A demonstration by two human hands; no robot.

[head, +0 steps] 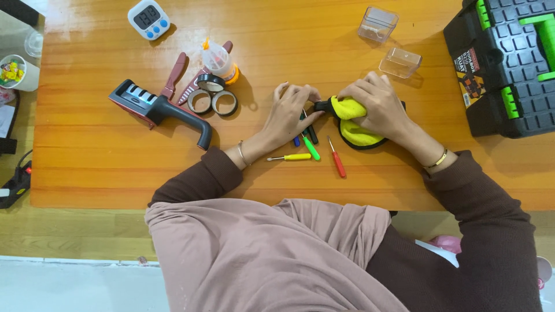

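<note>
The right hand was closed over a yellow cloth with a dark edge, its fingers curled round the upper fold and pressing it to the worktop. A black tool handle projected from the cloth just beyond those fingertips, toward the other hand. How much of the tool lay inside the cloth could not be told.

The left hand was partly curled, its fingers bent over a dark slim tool and their tips close to the black handle. Whether they gripped it or only rested on it could not be told.

Under and just below the left fingers lay four small screwdrivers, loose on the worktop: a blue one, mostly hidden, a green one, a yellow one and a red one nearer the right wrist.

Judged from this layout, one tool was in the cloth, and the four screwdrivers lay outside it, not yet taken up.

Well beyond the left fingers stood a knife sharpener, rolls of tape, a small bottle and a digital timer. Beyond the right fingers stood two clear plastic containers, and to their outer side a black and green toolbox.
</note>
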